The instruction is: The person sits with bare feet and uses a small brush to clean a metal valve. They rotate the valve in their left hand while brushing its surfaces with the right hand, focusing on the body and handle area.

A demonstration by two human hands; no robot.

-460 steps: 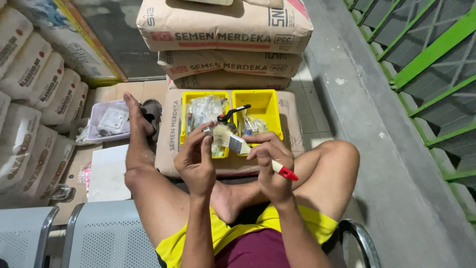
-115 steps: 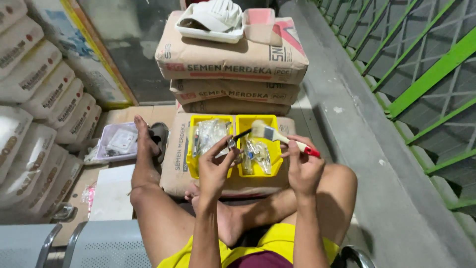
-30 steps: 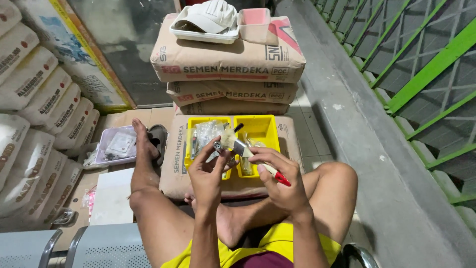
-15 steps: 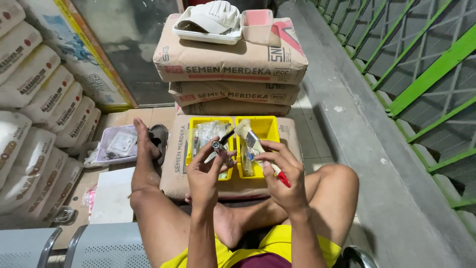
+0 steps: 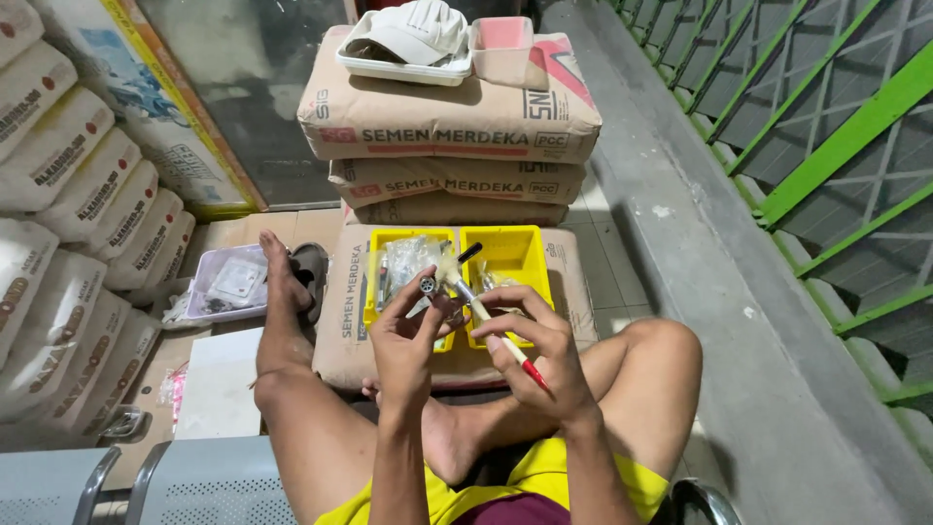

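L hand (image 5: 406, 335) is closed round a small metal fitting (image 5: 428, 285), pinched at the fingertips w/ its round end up, just past the thumb. R hand (image 5: 533, 342) grips a small paintbrush (image 5: 483, 313), fingers wrapped on the handle; the red handle end sticks out back by the R wrist, the pale bristles point fwd and sit right beside the fitting, touching or nearly so, can't tell which. Both hands are close together, fingertips almost meeting.

Just beyond the fingers: a yellow two-compartment tray (image 5: 515, 255) resting on a cement sack (image 5: 342, 311) laid flat. L compartment holds clear plastic bags of small parts (image 5: 408, 261); a black-handled tool (image 5: 468, 253) lies across the divider. Farther out past the tray, a stack of cement sacks (image 5: 447, 122) w/ a white tray (image 5: 403, 68) holding a white cap (image 5: 418, 27), and a pink container (image 5: 505, 44) beside it. Off to the L of the L hand, past the knee: a clear lidded box (image 5: 228, 284) on cardboard, and a dark sandal (image 5: 313, 267) by the foot. Green railing (image 5: 836, 136) well off to the R.
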